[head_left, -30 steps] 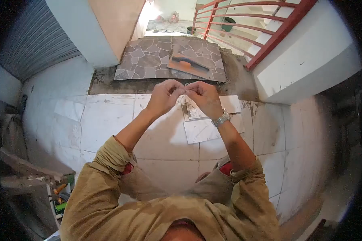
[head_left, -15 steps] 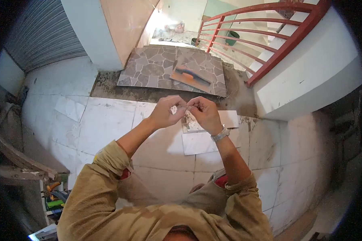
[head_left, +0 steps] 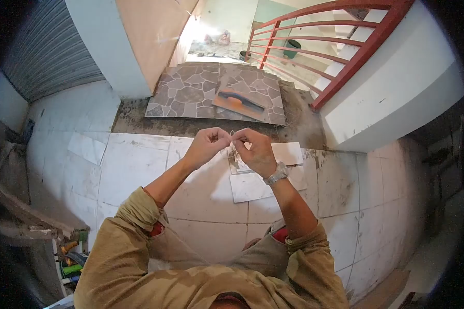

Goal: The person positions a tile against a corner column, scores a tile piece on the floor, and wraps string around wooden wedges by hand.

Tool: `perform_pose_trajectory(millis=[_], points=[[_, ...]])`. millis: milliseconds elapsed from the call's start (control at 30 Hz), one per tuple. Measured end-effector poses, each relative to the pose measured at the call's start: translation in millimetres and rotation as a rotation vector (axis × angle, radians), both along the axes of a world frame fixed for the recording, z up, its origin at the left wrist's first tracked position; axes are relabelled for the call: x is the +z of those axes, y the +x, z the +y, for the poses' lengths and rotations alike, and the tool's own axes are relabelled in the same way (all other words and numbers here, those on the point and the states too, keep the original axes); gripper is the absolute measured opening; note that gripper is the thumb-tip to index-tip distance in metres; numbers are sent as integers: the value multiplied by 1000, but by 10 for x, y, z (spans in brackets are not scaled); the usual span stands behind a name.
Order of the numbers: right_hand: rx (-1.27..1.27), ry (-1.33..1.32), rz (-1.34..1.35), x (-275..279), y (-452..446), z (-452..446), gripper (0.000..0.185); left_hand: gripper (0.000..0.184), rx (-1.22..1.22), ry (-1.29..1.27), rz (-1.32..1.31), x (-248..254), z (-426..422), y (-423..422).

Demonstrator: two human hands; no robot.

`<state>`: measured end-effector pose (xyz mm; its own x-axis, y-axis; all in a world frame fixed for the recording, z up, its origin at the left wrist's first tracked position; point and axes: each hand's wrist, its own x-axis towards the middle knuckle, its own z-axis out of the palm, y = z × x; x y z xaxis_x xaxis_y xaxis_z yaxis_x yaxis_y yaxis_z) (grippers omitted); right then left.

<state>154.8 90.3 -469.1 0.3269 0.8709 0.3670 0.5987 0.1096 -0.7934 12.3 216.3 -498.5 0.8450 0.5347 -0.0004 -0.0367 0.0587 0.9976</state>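
Note:
My left hand and my right hand meet at the fingertips, each in a pinch. A thin pale strand, maybe string, shows between the fingertips; its full shape is too small to make out. Below and behind my right hand lie white tile pieces with crumbly mortar on one. Beyond my hands, a trowel with an orange and black handle rests on the stone-patterned tiles.
A red railing borders the steps at the right, above a white wall. A pale pillar and a roller shutter stand at the left. Tools sit at the lower left, and buckets farther off.
The view has shifted slightly. Both hands stay close together; their fingertips have drawn nearer to each other than half a second ago, and the wrists have turned a little.

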Motion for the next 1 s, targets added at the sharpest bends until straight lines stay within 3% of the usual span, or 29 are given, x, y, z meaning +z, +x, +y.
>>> perform_pose_trajectory(millis=[233, 433, 833, 1000], points=[[-32, 10, 6, -44, -31, -1, 9, 13, 102, 191, 40, -21, -99, -15], [-37, 151, 35, -94, -18, 53, 8, 16, 76, -38, -34, -52, -64, 8], [-39, 60, 48, -136, -35, 64, 9, 17, 126, 129, 48, -175, -53, 52], [-98, 22, 200, -178, -90, 54, 10, 18, 59, -7, 10, -124, -79, 37]])
